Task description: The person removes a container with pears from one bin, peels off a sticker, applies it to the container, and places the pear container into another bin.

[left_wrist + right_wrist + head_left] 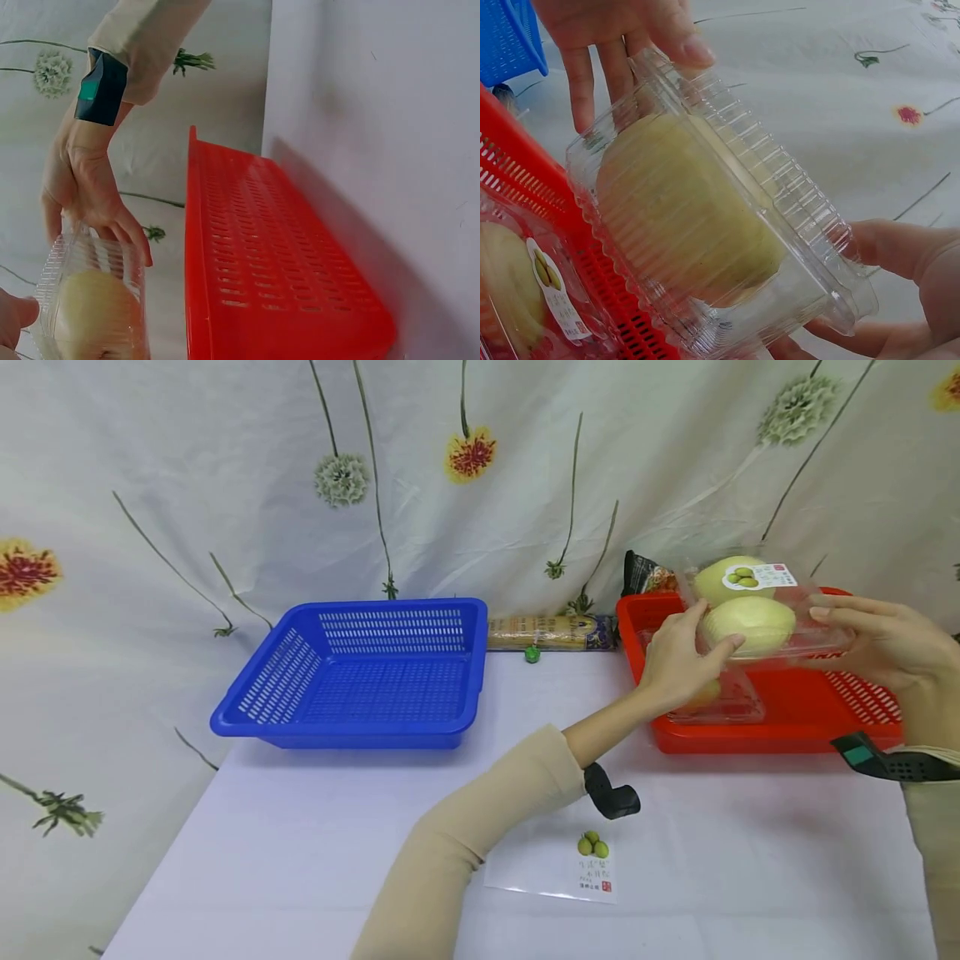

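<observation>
A clear plastic clamshell box [813, 631] with two pale yellow-green melons [752, 625] inside is held up over the red basket [795, 735]. A label with green fruit and red print shows on its top. My left hand [678, 656] grips the box's left end, thumb on the near side. At the other end, my right hand [892, 639] pinches the box's edge between thumb and fingers. The right wrist view shows both hands on the tilted box [697, 202]. Inside the red basket lies another clear box [723, 702] of pale fruit, partly hidden by my left hand.
On the left stands a blue basket [468, 727]. A long pack of noodles [551, 632] lies at the back, with a small green object [532, 654] before it. A dark packet [647, 575] sits behind the red basket. A printed clear sheet [558, 872] lies in front.
</observation>
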The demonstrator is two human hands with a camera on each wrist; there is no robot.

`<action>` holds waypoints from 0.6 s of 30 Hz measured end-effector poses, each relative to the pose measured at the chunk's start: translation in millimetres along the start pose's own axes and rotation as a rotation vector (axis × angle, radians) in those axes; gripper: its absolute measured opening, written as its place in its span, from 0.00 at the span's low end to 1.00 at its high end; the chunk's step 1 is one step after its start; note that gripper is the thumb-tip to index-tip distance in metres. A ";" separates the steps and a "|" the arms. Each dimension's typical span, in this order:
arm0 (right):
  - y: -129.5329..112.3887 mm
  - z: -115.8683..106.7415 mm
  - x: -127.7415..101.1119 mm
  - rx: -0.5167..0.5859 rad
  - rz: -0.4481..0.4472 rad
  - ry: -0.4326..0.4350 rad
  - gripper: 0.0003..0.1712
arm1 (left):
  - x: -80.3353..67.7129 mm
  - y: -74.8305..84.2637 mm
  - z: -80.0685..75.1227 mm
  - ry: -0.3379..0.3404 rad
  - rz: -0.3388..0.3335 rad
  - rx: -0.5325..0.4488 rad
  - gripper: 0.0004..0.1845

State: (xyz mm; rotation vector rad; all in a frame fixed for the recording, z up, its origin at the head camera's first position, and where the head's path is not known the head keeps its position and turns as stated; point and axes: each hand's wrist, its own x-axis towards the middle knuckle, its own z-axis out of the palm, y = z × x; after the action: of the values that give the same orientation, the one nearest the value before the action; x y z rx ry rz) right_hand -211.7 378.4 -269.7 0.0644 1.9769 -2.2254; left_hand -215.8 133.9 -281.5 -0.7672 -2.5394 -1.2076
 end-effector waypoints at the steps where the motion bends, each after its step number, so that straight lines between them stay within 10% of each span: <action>1: 0.3 -2.9 0.4 0.032 0.003 0.011 0.12 | 1.6 1.7 2.5 -0.008 -0.006 0.000 0.31; 11: 3.4 -43.6 6.5 -0.052 0.111 -0.002 0.14 | 18.2 12.8 25.9 -0.098 -0.157 -0.058 0.29; 18: 6.2 -64.5 8.8 -0.113 0.182 -0.056 0.18 | 28.1 15.8 40.8 -0.216 -0.358 -0.438 0.28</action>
State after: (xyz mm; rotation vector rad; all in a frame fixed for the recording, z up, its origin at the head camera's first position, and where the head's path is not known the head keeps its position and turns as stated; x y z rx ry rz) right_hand -224.4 440.7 -284.9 0.1601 1.9769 -1.9792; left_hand -229.9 183.8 -285.6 -0.5607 -2.6971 -1.9383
